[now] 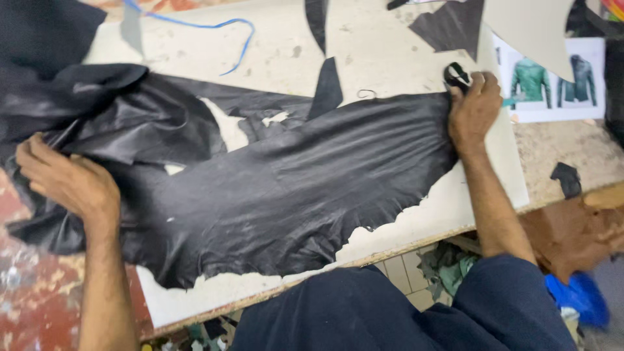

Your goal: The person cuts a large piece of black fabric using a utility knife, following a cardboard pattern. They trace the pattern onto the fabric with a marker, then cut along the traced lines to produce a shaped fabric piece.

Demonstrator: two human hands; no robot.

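Note:
A large black leather hide (292, 188) lies spread across a white cutting board (383, 45), its ragged edge toward me. My left hand (65, 179) grips the bunched, folded end of the hide at the left, which hangs past the board's edge. My right hand (473, 110) presses on the hide's right edge and holds a small black-and-white tool (457, 75) at its fingertips; what kind of tool it is I cannot tell.
Black leather offcuts (448, 26) lie at the back of the board, with a blue cord (214, 29) at the back left. A printed sheet showing two jackets (559, 81) sits at the right. Scraps lie on the tiled floor (448, 270) below.

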